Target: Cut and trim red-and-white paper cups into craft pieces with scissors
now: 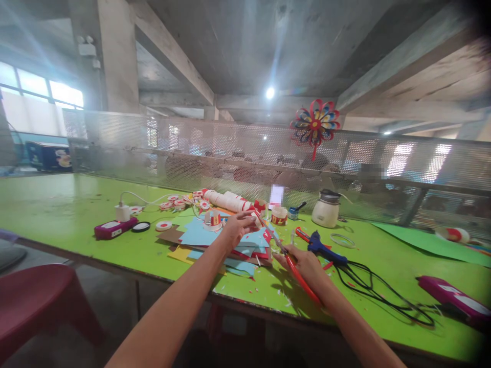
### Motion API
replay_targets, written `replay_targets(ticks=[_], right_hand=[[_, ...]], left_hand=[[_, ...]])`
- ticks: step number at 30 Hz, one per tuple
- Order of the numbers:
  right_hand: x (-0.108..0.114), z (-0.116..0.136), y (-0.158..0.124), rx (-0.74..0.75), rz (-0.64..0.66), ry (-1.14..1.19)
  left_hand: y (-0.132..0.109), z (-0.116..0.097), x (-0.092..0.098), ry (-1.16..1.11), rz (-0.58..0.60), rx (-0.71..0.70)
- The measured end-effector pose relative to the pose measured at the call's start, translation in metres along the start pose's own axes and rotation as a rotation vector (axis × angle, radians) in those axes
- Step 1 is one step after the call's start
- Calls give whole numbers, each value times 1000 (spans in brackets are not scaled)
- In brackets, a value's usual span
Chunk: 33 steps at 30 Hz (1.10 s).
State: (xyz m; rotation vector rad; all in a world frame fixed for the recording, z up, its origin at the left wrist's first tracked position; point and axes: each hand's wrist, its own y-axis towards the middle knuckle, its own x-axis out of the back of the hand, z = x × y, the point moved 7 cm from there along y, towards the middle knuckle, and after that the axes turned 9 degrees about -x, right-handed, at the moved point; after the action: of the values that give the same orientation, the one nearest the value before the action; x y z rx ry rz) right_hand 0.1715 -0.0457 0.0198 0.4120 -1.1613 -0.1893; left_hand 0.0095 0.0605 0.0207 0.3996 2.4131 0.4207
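My right hand grips a pair of scissors with long red handles. Their blades point up and left, toward my other hand. With fingers pinched, my left hand holds a small white and red piece at the blade tips; whether the blades touch it I cannot tell. Beneath both lies a stack of coloured paper, light blue on top, with brown, yellow and red sheets showing. A roll of tape with a red and white label rests on the stack's far side.
A blue glue gun with a looped black cable lies to the right. Purple power strips sit at both sides. Behind are white rolls, a small tub and a cream jug. Paper scraps dot the green table.
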Motion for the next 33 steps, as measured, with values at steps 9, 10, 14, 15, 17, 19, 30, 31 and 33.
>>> replay_targets(ticks=[9, 10, 14, 15, 17, 19, 30, 31, 33], right_hand=[[1, 1, 0, 3, -3, 0], [1, 1, 0, 5, -5, 4], [3, 3, -1, 8, -18, 14], [3, 3, -1, 10, -20, 16], [3, 3, 0, 14, -21, 18], [2, 2, 0, 13, -17, 12], [-1, -3, 2, 5, -3, -12], [-1, -3, 1, 5, -5, -11], [-1, -3, 1, 5, -9, -6]], left_hand=[[1, -2, 1, 11, 10, -25], [2, -2, 1, 15, 11, -34], [3, -2, 2, 33, 18, -60], [4, -2, 2, 37, 21, -63], [4, -1, 2, 42, 27, -68], [4, -1, 1, 44, 33, -72], [5, 2, 3, 19, 39, -58], [5, 2, 3, 16, 40, -54], [5, 2, 2, 12, 42, -51]])
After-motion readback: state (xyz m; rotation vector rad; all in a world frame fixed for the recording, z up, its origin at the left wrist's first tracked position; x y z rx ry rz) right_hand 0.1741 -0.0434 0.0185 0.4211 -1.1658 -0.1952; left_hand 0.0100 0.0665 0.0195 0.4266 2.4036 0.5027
